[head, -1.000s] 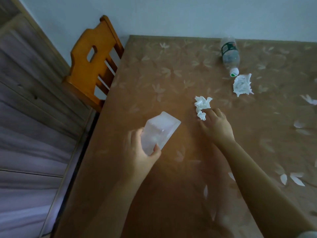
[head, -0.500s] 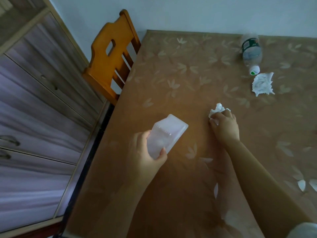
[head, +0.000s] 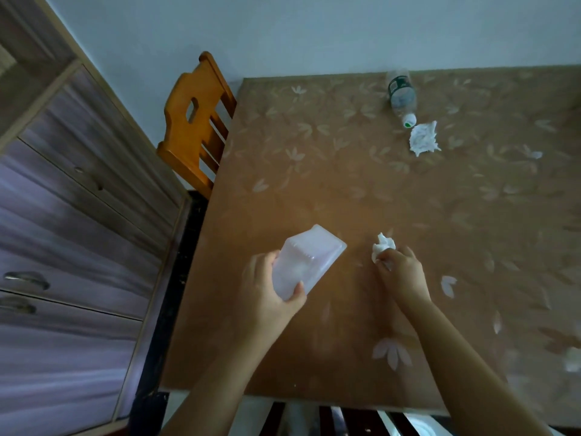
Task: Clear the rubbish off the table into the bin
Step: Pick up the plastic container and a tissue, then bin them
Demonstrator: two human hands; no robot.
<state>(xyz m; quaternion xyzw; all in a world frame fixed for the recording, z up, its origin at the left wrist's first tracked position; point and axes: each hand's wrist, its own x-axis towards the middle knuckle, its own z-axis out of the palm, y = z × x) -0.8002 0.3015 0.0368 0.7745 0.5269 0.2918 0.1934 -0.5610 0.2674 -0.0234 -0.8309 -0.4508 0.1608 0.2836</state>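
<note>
My left hand [head: 270, 291] grips a clear plastic container [head: 306, 258] and holds it tilted above the near left part of the table [head: 314, 171]. My right hand [head: 399, 272] pinches a crumpled white tissue [head: 382, 245], part of which sticks out past my fingers. A second crumpled tissue [head: 423, 138] lies at the far side of the table. Just beyond it a plastic bottle [head: 401, 96] with a green label and white cap lies on its side. No bin is in view.
An orange wooden chair [head: 195, 121] stands at the table's far left corner. A wooden drawer cabinet [head: 69, 240] fills the left side. Chair slats [head: 345, 420] show below the table's near edge. A wall runs behind the table.
My right hand closed on the tissue and drew it toward me. The view pulled back, and the table's near edge now shows. The container stays in my left hand.
</note>
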